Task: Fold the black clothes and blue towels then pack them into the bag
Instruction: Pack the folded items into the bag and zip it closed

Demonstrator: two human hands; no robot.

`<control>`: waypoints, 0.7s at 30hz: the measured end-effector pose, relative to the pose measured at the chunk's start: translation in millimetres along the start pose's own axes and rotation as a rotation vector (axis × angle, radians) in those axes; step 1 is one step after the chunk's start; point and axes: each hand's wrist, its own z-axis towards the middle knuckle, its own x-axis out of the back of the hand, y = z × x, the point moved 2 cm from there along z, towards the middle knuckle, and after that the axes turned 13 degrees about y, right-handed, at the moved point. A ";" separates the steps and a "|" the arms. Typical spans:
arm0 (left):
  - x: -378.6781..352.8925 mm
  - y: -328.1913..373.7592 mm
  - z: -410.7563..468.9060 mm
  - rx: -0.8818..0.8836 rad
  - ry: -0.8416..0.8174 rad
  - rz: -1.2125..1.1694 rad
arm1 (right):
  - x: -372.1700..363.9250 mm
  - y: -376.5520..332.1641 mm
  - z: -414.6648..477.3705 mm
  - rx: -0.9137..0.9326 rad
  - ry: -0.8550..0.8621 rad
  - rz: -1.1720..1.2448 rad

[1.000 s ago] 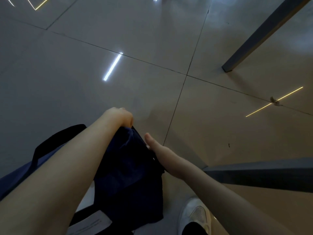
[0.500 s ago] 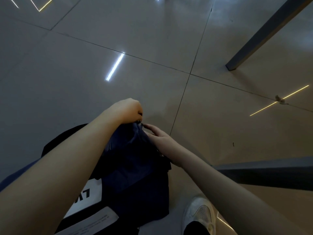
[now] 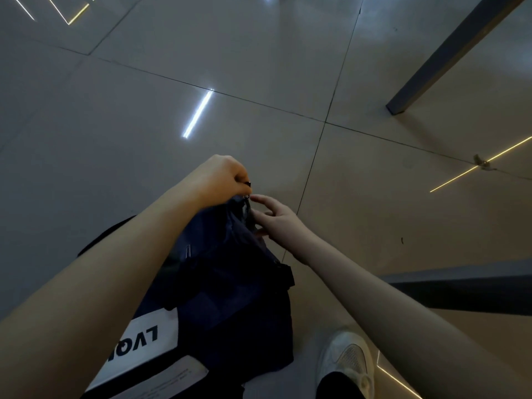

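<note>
We look down on a grey tiled floor (image 3: 129, 145). The navy bag (image 3: 230, 298) fills our six o'clock, with a white label (image 3: 168, 319) at its seven. At the bag's twelve o'clock our left hand (image 3: 221, 180) curls tight and pinches the top corner, with the zip pull (image 3: 246, 196) just under its fingertips. At the left hand's four o'clock our right hand (image 3: 277, 223) has loosely spread fingers (image 3: 260, 199) that touch the zip edge.

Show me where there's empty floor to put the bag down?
Bare tiles spread beyond the left hand up to the slanted leg. More lie right of the right hand, above the dark bar. It is crowded near the bag and white shoe.
</note>
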 end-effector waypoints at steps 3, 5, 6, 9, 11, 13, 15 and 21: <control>2.3 3.6 -3.1 0.008 -0.005 -0.071 | 0.3 -5.7 5.9 0.047 0.051 0.036; 4.8 5.3 -6.2 0.016 -0.017 -0.109 | 0.9 -8.2 8.8 0.074 0.079 0.052; 5.7 5.3 -7.1 0.018 -0.028 -0.120 | 1.0 -9.6 9.2 0.085 0.094 0.045; 7.7 1.3 -8.2 0.035 -0.092 -0.165 | -1.8 -11.0 12.3 0.106 0.144 0.008; 9.7 -5.9 -8.0 0.055 -0.126 -0.227 | -6.1 -11.6 16.4 0.121 0.180 -0.026; 10.1 -12.9 -8.1 0.079 -0.143 -0.275 | -10.8 -11.7 21.0 0.152 0.205 -0.090; 7.1 -20.5 -7.3 0.087 -0.139 -0.295 | -14.0 -10.3 25.1 0.184 0.221 -0.135; -15.6 -31.7 -1.5 -0.059 -0.244 0.126 | -8.8 -10.3 25.3 0.254 0.288 -0.243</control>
